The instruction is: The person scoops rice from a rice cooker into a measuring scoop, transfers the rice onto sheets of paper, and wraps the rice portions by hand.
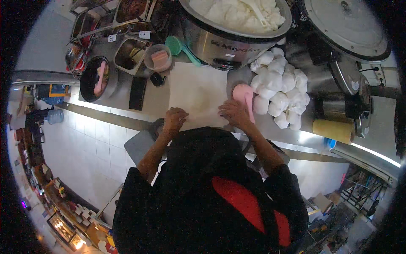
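White paper sheets (198,82) lie on the steel counter in front of me. At their near left edge is my left hand (175,120), fingers curled; whether it pinches the paper cannot be made out. My right hand (235,113) rests over the right edge, its fingers a little apart and pointing inward. Just beyond it, partly behind the hand, lies a pink scoop (242,93) with its handle towards me. A faint yellowish patch shows on the paper's middle. Right of the scoop sits a pile of round white wrapped bundles (282,85).
Behind the paper stands a Miyako rice cooker (219,47) of white rice with a paddle (255,12). A green scoop (174,46), a plastic tub (157,57), a black phone-like slab (137,93) and a dark pan (95,79) are leftward. A yellowish roll (333,130) lies right.
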The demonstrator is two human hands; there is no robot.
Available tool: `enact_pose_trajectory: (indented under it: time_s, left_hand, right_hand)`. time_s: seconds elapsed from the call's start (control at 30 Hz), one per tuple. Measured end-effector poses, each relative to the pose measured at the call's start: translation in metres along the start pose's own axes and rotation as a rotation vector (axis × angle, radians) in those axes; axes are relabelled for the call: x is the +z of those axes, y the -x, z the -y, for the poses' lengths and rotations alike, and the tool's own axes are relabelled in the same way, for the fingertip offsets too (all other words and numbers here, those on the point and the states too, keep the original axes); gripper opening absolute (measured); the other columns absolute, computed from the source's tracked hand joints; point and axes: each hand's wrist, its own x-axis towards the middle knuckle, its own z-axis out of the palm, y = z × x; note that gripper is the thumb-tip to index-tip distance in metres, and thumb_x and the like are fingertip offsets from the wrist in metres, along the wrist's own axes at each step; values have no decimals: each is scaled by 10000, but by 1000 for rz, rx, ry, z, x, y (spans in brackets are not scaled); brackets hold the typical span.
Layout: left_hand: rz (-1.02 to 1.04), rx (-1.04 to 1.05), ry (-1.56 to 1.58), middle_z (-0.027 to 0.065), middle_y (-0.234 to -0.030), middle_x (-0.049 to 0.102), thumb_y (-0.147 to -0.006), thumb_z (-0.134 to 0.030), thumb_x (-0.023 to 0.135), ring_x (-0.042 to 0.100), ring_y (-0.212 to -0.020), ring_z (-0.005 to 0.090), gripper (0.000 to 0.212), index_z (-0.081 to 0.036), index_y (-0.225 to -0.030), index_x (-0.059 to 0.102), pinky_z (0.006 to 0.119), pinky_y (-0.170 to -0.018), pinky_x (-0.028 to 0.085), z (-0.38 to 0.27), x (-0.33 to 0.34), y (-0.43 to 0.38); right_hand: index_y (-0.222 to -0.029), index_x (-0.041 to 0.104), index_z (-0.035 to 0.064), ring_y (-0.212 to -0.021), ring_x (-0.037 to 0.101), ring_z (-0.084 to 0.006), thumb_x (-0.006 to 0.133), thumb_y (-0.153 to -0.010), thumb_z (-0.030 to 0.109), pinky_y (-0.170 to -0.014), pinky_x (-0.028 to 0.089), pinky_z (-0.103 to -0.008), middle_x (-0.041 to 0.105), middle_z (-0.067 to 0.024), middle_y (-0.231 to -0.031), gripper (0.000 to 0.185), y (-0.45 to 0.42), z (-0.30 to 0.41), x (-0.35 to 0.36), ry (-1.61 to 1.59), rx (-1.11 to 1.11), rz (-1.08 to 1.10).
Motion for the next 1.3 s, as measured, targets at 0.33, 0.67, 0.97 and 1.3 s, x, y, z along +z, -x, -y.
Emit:
enact_pose_trajectory:
  time_s: [0.33,0.67,0.97,1.3]
  left_hand:
    - [-76,-62,-13,90,-913,657,-726,-117,676,616,-849,322,153,-53,-865,679,394,-768,497,26,-23,31]
    - [-266,-138,-109,188,-877,620,-849,-67,490,606,-791,364,264,6,-1093,562,441,-681,485,39,18,-11]
    - [-225,-160,-382,187,-1089,520,-823,-60,526,563,-805,349,371,29,-1182,491,442,-693,462,70,44,10]
    - [31,-478,-404,154,-939,590,-844,-206,586,540,-878,336,213,-50,-989,585,458,-838,383,34,8,-26]
  right_hand:
    - [-956,678,105,-1091,546,-280,588,-850,232,-975,392,-399,646,-71,-1081,188,17,39,16,-97,116,-175]
    - [-969,598,24,-984,562,-323,495,-916,195,-965,329,-423,635,-126,-1009,207,-30,68,21,63,94,-767]
    - [-880,579,33,-830,533,-419,520,-902,206,-749,430,-490,593,-200,-830,185,-20,43,57,173,513,-809]
    - [-1144,554,56,-1072,517,-364,521,-868,367,-861,425,-516,545,-231,-1124,417,-33,30,48,280,872,-41]
